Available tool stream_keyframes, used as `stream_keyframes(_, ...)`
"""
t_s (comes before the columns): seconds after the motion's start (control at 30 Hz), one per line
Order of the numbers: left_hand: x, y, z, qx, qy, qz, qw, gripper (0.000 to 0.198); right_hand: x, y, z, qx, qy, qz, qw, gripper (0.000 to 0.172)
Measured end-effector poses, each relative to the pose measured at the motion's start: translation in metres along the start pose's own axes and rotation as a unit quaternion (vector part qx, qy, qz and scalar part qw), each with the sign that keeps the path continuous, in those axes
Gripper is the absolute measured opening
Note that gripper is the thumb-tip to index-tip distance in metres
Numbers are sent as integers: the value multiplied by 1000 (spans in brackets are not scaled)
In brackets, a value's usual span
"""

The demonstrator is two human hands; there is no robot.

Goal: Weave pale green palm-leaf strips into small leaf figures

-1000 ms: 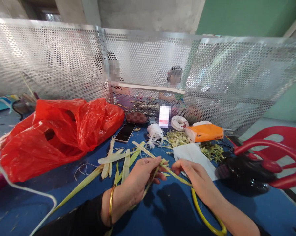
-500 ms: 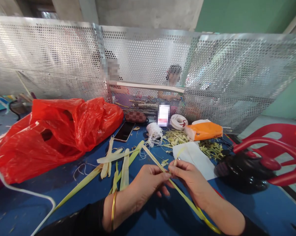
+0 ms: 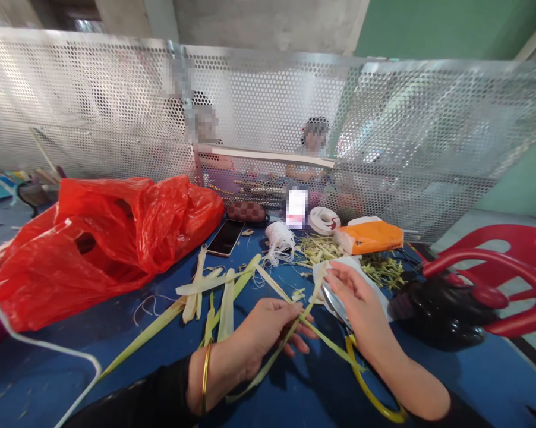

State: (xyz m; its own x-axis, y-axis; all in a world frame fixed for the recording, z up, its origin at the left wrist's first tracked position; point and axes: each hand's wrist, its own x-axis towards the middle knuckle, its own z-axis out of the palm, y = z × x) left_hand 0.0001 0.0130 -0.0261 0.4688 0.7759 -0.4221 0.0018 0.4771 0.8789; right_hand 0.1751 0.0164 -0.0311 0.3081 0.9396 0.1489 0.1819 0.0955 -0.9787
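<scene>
My left hand (image 3: 268, 333), with a gold bangle at the wrist, pinches pale green leaf strips (image 3: 334, 345) where they cross. One strip's tail hangs to the lower left, while others reach to the upper left and lower right. Between the fingertips of my right hand (image 3: 361, 306) is the upper end of a strip (image 3: 315, 294) that rises from the crossing. Scissors with yellow handles (image 3: 368, 389) lie beneath my right hand, their metal blades partly hidden by it. Several loose leaf pieces (image 3: 227, 306) lie left of my left hand.
A red plastic bag (image 3: 116, 238) fills the left side, near a phone (image 3: 226, 238). White thread (image 3: 280, 241), a tape roll (image 3: 324, 220), an orange packet (image 3: 370, 235) and white paper (image 3: 375, 291) lie ahead. A black pot (image 3: 446, 315) stands right. Behind a perforated metal screen (image 3: 268, 89) are people.
My right hand has moved up and right from the crossing, drawing a strip upward. A strip's tail now shows at lower left, and the scissors' blades have come into view.
</scene>
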Motion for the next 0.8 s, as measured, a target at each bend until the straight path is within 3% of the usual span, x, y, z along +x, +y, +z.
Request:
stream_keyframes(0.07, 1, 0, 0, 18, -3, 1, 1000, 32, 0, -2, -3, -86, 1, -93, 992, 35)
stream_keyframes(0.13, 1, -1, 1, 48, -20, 3, 999, 29, -4, -6, -3, -157, -68, -159, 972, 24)
stream_keyframes(0.23, 0, -7, 3, 113, -60, -4, 992, 24, -13, -11, 3, -177, -184, -143, 956, 15)
stream_keyframes(0.33, -3, -12, 7, 182, -88, -23, 979, 18, -20, -14, 8, -154, -245, -85, 954, 11)
stream_keyframes(0.4, -4, -13, 8, 183, -88, -28, 979, 18, -24, -16, 9, -150, -233, -93, 956, 13)
stream_keyframes(0.5, -4, -11, 7, 131, -50, -20, 990, 20, -30, -17, 8, -192, -174, -219, 941, 12)
stream_keyframes(0.67, -2, -4, 2, 28, 35, 28, 999, 19, -40, -18, 6, -282, -121, -435, 847, 13)
stream_keyframes(0.8, -3, -2, 1, -39, 43, 48, 997, 18, -43, -13, 6, -334, -129, -514, 780, 21)
